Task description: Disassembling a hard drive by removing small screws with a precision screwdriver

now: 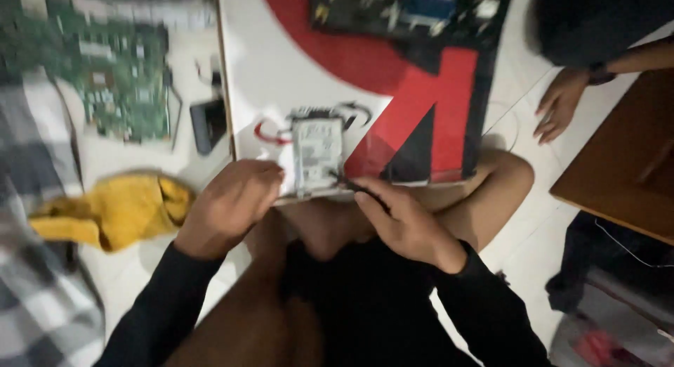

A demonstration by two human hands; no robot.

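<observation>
Head view looks down at a person sitting on a pale floor (519, 79) with bare knees up. A hard drive (317, 155), a flat silver box with a white label, lies in the middle of the picture on a white and red board (281, 65). The drive sits at the near edge of the board, just past the knees.

The left hand (232, 205) is at 9 o'clock from the drive. Its fingers are curled together and its fingertips touch the drive's left edge. It seems to steady the drive, but I cannot tell if it grips it.

The right hand (404, 219) is at 4 o'clock from the drive. Its fingers are pinched on a thin dark tool (351, 184). The tip of the tool points at the drive's lower right corner and looks to touch it. The picture is blurry there.

A yellow cloth (112, 209) lies on the floor at 9 o'clock, well apart from the drive. A green circuit board (116, 72) lies at 10 o'clock. A small black box (208, 125) lies between the circuit board and the white board. More computer parts (400, 9) lie at 12 o'clock on the board.

Another person's hand (558, 103) rests with fingers spread at 2 o'clock on the floor. A brown wooden tabletop (625, 163) is at 3 o'clock.
</observation>
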